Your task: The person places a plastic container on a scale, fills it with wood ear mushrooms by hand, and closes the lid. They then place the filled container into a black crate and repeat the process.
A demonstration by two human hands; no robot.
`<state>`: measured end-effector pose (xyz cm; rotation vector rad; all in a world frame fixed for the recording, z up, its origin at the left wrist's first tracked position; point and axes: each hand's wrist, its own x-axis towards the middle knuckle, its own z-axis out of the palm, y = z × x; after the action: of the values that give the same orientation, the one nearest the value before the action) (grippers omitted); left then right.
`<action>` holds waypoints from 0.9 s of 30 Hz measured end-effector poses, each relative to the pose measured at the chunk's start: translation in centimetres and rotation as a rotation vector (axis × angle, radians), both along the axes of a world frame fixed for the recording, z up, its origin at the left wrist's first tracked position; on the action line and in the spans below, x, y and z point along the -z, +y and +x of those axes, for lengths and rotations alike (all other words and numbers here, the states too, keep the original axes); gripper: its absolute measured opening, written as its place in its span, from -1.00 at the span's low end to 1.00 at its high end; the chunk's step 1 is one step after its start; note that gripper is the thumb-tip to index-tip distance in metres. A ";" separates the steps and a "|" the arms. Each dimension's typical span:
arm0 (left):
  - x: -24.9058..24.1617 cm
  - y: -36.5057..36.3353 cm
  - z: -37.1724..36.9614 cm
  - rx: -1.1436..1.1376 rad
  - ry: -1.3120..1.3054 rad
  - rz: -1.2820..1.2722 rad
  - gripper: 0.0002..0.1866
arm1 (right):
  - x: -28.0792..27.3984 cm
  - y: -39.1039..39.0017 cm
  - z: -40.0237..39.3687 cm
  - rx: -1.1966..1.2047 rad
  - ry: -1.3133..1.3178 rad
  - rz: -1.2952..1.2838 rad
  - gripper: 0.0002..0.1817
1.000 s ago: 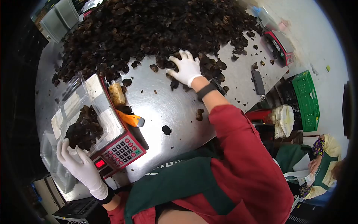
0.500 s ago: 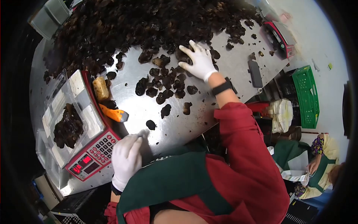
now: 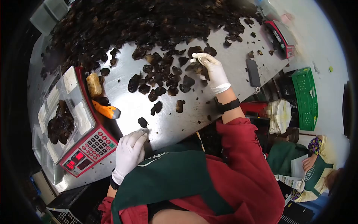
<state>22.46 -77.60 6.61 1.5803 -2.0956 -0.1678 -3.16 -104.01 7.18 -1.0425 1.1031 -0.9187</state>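
My right hand (image 3: 210, 69), in a white glove, is raised a little over the steel table (image 3: 179, 112) and pinches a dark dried mushroom piece (image 3: 195, 68). Just left of it lies a loose cluster of mushroom pieces (image 3: 158, 80), pulled out from the big dark heap (image 3: 141, 22) at the far side. My left hand (image 3: 128, 151), also gloved, rests with loosely curled fingers at the near table edge, beside a single piece (image 3: 142, 122). It holds nothing. A red scale (image 3: 87, 145) at the left carries a clear plastic box (image 3: 61, 119) with mushrooms in it.
An orange utility knife (image 3: 106, 110) and a yellowish block (image 3: 93, 84) lie by the scale. A dark phone (image 3: 252, 72) and a second red scale (image 3: 279, 37) sit at the right end. A green crate (image 3: 306, 97) stands on the floor. Another person (image 3: 317, 164) sits lower right.
My right hand raked pieces out of the heap, then lifted with one piece in its fingers. My left hand left the plastic box on the scale and came to the near table edge.
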 end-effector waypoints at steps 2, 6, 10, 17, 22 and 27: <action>0.1 0.3 0.1 -0.007 -0.006 -0.008 -0.54 | 0.4 -0.6 -2.0 0.051 -0.010 -0.031 -0.78; 0.8 0.6 0.3 -0.022 -0.005 -0.016 -0.52 | 0.9 -1.7 -6.5 0.169 -0.079 -0.022 -0.75; 1.0 0.3 0.1 0.007 -0.006 -0.009 -0.52 | 0.7 -0.8 -8.1 0.159 -0.212 0.139 -0.74; 1.1 0.5 0.3 0.011 -0.034 -0.005 -0.51 | 0.7 -0.1 -8.2 0.205 -0.148 0.030 -0.78; 0.9 0.4 0.1 -0.004 -0.039 -0.027 -0.51 | 0.3 2.7 -8.3 0.142 0.578 -0.464 -0.70; 0.2 -0.7 -0.9 0.100 -0.060 0.006 -0.54 | 1.8 2.5 -5.8 0.038 1.048 -0.668 -0.34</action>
<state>21.60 -78.26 6.38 1.5016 -2.2232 -0.1630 -8.96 -101.49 5.39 -2.2011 1.7006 -0.7700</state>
